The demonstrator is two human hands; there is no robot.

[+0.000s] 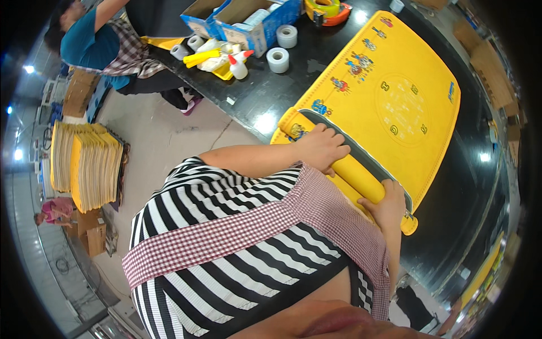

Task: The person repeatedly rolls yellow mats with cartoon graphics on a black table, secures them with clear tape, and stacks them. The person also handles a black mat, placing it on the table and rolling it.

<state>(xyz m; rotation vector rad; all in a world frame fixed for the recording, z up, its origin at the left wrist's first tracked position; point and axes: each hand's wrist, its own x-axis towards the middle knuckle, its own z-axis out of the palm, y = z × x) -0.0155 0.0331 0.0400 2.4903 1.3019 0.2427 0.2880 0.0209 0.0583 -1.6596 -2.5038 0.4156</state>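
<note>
Left hand (323, 146) curls around yellow roll (362, 178); right hand (390, 203) clasps it too, fingertips unclear. Printed yellow sheet (389, 107) lies on worktop (451, 214), just beyond both hands.

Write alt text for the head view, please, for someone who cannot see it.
The person's left hand and right hand hold a yellow roll along the near edge of a cartoon-printed yellow sheet on a black table. White rolls stand toward the top.

My left grip (324, 148) and right grip (386, 202) curl over a yellow roll (360, 177); a printed yellow sheet (389, 110) lies at two o'clock.
</note>
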